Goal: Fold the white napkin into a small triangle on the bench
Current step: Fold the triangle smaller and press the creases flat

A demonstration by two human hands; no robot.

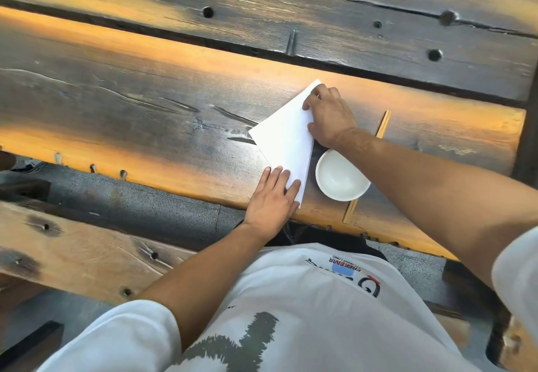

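Napkin of white paper point(286, 135), folded to a flat triangle, lies on the dark weathered wooden bench point(145, 115) toward its right end, its lowest tip close to the near edge. The left hand point(272, 201) lies flat with fingers spread on that near tip, gripping nothing. The right hand point(329, 116) presses fingertips on the far right side of the triangle, not closed around it. Just right of the napkin sits a small round white bowl point(339, 178), with wooden chopsticks point(381, 127) running beneath the right forearm.
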